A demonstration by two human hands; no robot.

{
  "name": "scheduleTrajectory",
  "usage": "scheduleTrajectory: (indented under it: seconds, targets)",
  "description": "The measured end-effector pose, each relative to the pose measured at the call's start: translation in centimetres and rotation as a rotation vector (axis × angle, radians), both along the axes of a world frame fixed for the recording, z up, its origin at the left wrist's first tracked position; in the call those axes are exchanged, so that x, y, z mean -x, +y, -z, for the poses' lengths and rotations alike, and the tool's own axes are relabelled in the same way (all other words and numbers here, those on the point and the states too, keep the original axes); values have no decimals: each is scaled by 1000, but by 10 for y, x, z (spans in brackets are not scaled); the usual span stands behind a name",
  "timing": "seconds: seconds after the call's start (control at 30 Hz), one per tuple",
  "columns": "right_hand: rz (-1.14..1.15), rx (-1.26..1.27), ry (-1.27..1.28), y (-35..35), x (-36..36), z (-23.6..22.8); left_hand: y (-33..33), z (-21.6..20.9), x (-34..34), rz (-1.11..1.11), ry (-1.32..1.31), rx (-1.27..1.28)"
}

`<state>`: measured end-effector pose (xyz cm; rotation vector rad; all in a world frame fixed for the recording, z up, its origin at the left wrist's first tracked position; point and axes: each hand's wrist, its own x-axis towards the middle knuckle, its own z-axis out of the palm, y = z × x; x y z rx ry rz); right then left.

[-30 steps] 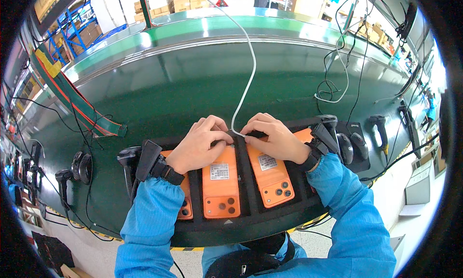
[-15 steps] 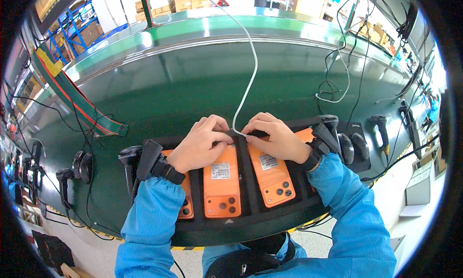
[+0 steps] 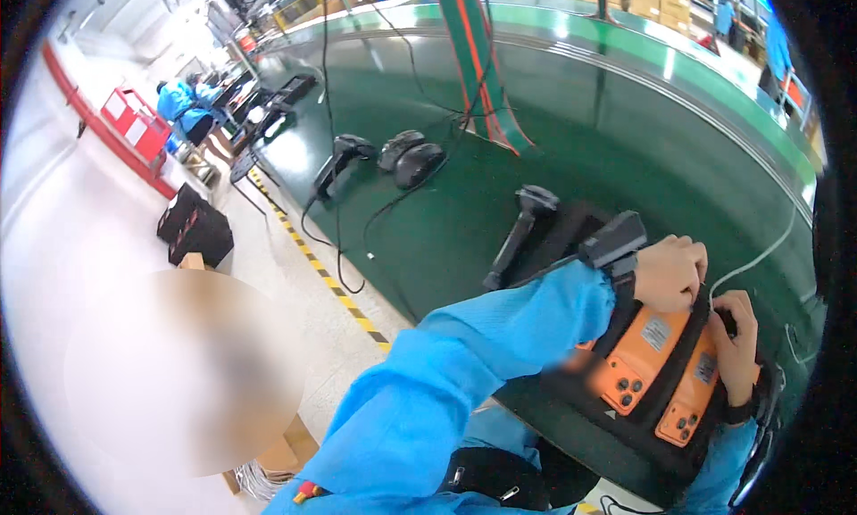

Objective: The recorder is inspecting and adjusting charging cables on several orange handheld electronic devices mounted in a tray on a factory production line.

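Several orange phones lie face down in a black foam tray [image 3: 571, 399]; two show plainly, a left phone [image 3: 644, 350] and a right phone [image 3: 692, 392], each with a white label and a camera block at its near end. My left hand [image 3: 671, 272] rests at the left phone's far end, fingers curled in; what they hold is hidden. Beside it, my right hand [image 3: 737, 341] is closed at the right phone's far end, its fingertips at the end of a white cable [image 3: 759, 258]. A black device [image 3: 614, 240] is strapped to my left wrist.
On the green bench stand a black handheld scanner [image 3: 522, 234] left of the tray, another scanner [image 3: 339, 165] and two black rounded devices [image 3: 412, 160] farther left. Black cables hang nearby. A person in blue [image 3: 183, 104] is at the far left, beyond a red cart [image 3: 136, 120].
My view has swung to the left, so the tray and both hands now appear at the right. The hands stay at the phones' far ends, with the cable still between them.
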<state>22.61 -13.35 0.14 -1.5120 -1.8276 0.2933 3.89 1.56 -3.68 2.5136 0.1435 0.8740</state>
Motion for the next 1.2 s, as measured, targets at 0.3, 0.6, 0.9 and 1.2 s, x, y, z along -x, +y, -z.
scheduleTrajectory:
  seconds: [0.3, 0.6, 0.9, 1.2]
  targets:
    - [53, 70, 8, 5, 3, 3, 0, 14, -5, -82, -62, -44]
    - [45, 45, -1, 5, 2, 5, 2, 10, 1, -45, 9, 9]
    - [38, 41, 0, 4, 4, 3, 4, 12, -3, -34, -37, -25]
    - [66, 86, 6, 4, 2, 3, 4, 13, -5, -38, -64, 0]
